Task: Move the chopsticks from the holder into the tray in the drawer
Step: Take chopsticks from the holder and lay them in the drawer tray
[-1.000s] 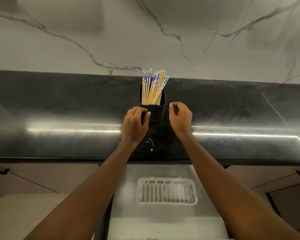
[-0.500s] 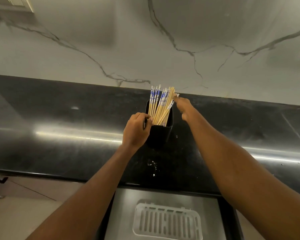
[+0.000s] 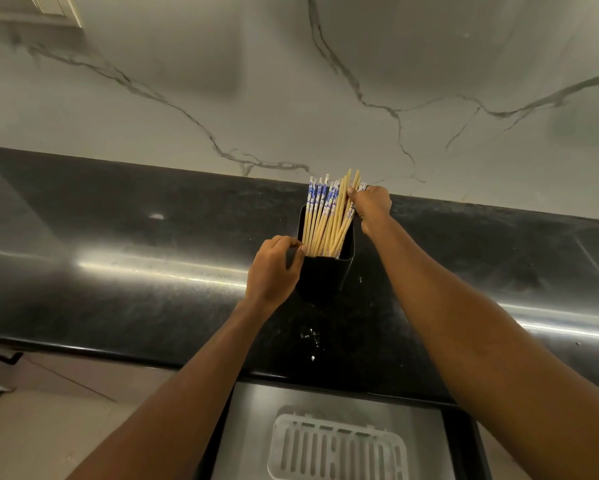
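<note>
Black counter (image 3: 118, 271): holder (image 3: 329, 275) beside left hand (image 3: 273, 268); tray (image 3: 339, 452) below.

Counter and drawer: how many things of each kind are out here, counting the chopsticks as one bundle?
Chopstick bundle: 1
Black holder: 1
White slotted tray: 1
Open drawer: 1
Total: 4

The single chopsticks overlap too much to count. The right hand grips some of their tops; the left hand holds the holder.

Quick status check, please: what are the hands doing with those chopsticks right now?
Left hand gripping black holder. Right hand pinching chopsticks near their tops, bundle in holder. White tray in open drawer empty, path clear.
</note>
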